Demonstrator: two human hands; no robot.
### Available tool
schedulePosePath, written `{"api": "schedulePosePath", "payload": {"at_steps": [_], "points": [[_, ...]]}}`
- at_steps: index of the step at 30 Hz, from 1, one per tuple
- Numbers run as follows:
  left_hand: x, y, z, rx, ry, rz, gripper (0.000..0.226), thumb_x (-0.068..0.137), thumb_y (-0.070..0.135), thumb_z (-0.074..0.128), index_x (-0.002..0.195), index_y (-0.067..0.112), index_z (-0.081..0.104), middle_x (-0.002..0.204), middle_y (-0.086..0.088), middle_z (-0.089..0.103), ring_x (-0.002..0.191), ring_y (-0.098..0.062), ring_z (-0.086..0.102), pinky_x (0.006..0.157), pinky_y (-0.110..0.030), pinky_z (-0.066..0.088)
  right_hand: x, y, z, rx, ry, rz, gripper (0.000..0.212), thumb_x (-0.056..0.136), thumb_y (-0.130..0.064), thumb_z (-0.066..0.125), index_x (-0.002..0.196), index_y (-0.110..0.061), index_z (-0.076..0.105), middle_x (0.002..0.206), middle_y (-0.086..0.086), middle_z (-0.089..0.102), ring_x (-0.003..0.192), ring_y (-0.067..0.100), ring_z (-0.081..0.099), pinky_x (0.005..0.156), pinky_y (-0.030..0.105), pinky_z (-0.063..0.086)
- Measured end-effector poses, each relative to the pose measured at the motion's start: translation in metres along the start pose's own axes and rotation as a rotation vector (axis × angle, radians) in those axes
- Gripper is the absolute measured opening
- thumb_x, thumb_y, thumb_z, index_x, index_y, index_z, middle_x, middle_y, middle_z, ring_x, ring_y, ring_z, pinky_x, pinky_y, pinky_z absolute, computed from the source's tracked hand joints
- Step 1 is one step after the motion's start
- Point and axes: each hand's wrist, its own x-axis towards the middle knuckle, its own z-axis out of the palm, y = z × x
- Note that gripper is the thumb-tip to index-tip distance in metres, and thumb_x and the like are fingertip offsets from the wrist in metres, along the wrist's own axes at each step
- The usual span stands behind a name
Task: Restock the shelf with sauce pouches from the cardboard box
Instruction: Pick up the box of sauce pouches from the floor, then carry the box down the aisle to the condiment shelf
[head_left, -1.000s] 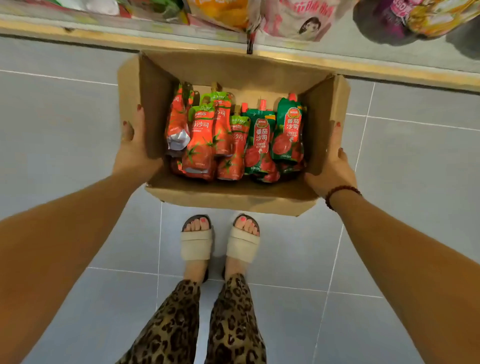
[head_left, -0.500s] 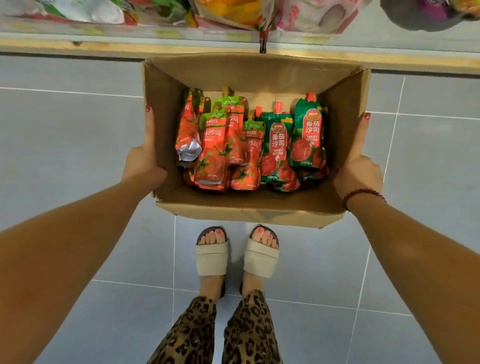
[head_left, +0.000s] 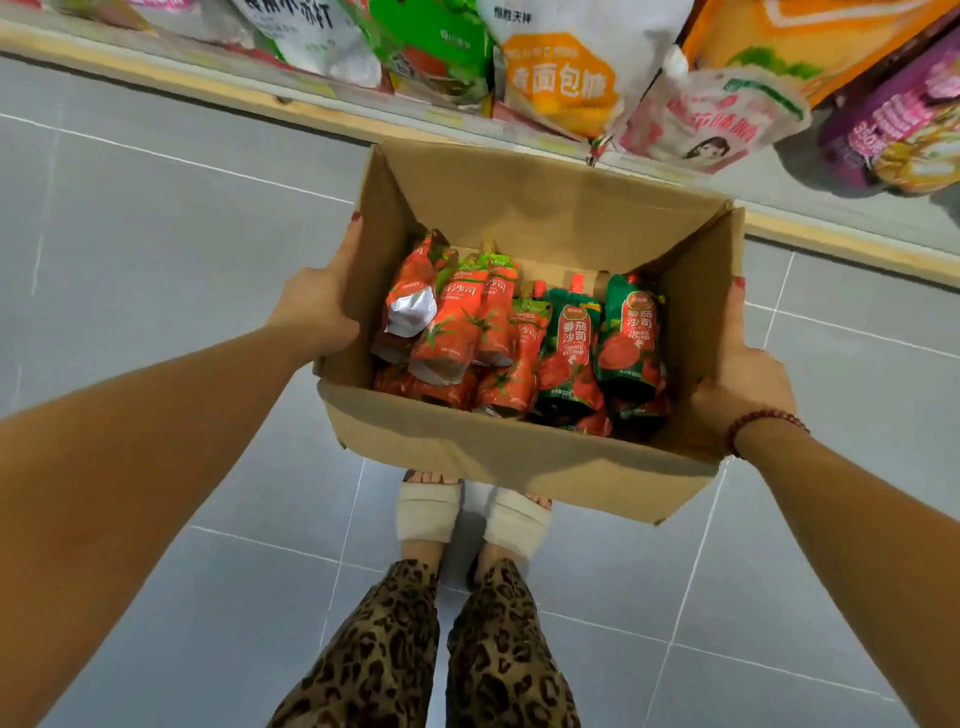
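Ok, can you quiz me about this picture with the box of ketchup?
1. True or false: only one hand is holding the box.
2. Which wrist wears the bead bracelet? A: left. B: right. C: both.
3. Fill in the gap: the green pouches sit on the holder's ____ side of the box.

Key
1. False: the left hand and the right hand each hold one side.
2. B
3. right
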Motion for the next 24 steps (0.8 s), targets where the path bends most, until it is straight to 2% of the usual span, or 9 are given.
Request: {"api": "schedulePosePath", "payload": {"at_steps": [4,8,10,12,16,19,22,24], "points": [[-0.055,-0.029,-0.033,-0.043,0.025,-0.036,0.109,0.079,0.003,0.062,0.144,0.045,-0.015,0.09,-0.009,0.048,0.073,-0.028,0.052,0.064,-0.039,0.048,-0.037,-0.03,-0.043,-0.077,-0.026,-0.047,0.115,0.079,-0.006,0.062,0.136,-0.04,-0.03,0.071,0.009,0.047,0.051,0.018,0.044,0.054,0.035,0.045],[-0.126,-0.058,-0.086,-0.092,0.1,-0.085,0.111,0.078,0.002,0.062,0.143,0.046,-0.016,0.088,-0.012,0.052,0.07,-0.028,0.051,0.067,-0.042,0.05,-0.081,-0.072,-0.097,-0.144,-0.02,-0.169,0.104,0.077,-0.005,0.06,0.144,-0.03,-0.016,0.078,0.016,0.057,0.055,0.023,0.047,0.054,0.033,0.044],[-0.167,-0.071,-0.115,-0.109,0.138,-0.133,0.112,0.077,0.002,0.063,0.143,0.046,-0.016,0.092,-0.017,0.055,0.075,-0.034,0.055,0.071,-0.044,0.051,-0.108,-0.095,-0.126,-0.181,0.004,-0.282,0.109,0.075,-0.004,0.059,0.143,-0.03,-0.023,0.076,0.018,0.056,0.059,0.029,0.051,0.056,0.036,0.047],[-0.214,-0.086,-0.146,-0.124,0.179,-0.19,0.111,0.076,0.002,0.063,0.144,0.045,-0.013,0.099,-0.023,0.058,0.081,-0.04,0.058,0.074,-0.045,0.051,-0.138,-0.121,-0.159,-0.217,0.022,-0.387,0.109,0.074,-0.005,0.058,0.144,-0.026,-0.023,0.084,0.024,0.06,0.07,0.036,0.057,0.061,0.038,0.047],[-0.321,-0.114,-0.204,-0.247,0.306,-0.29,0.107,0.074,-0.002,0.06,0.148,0.042,-0.004,0.105,-0.025,0.058,0.081,-0.037,0.055,0.072,-0.043,0.05,-0.204,-0.183,-0.227,-0.243,0.069,-0.626,0.103,0.076,-0.003,0.056,0.146,-0.021,-0.018,0.104,0.032,0.06,0.075,0.039,0.059,0.065,0.043,0.05],[-0.397,-0.141,-0.237,-0.324,0.396,-0.388,0.106,0.074,-0.004,0.058,0.147,0.044,-0.002,0.113,-0.026,0.057,0.086,-0.038,0.056,0.073,-0.044,0.051,-0.247,-0.24,-0.268,-0.341,0.113,-0.796,0.099,0.079,-0.005,0.054,0.145,-0.017,-0.019,0.088,0.028,0.063,0.071,0.038,0.06,0.062,0.043,0.05],[-0.461,-0.172,-0.264,-0.397,0.474,-0.482,0.102,0.072,-0.004,0.056,0.148,0.042,0.005,0.099,-0.026,0.061,0.081,-0.04,0.057,0.068,-0.041,0.051,-0.288,-0.305,-0.295,-0.392,0.098,-0.895,0.103,0.078,-0.005,0.056,0.146,-0.02,-0.02,0.091,0.025,0.064,0.073,0.035,0.061,0.063,0.039,0.051],[-0.492,-0.199,-0.279,-0.461,0.523,-0.528,0.099,0.072,-0.005,0.055,0.149,0.035,0.009,0.095,-0.026,0.062,0.081,-0.04,0.057,0.067,-0.038,0.049,-0.316,-0.352,-0.304,-0.406,0.08,-0.956,0.106,0.077,-0.006,0.057,0.145,-0.025,-0.022,0.085,0.022,0.064,0.067,0.031,0.06,0.058,0.035,0.048]]}}
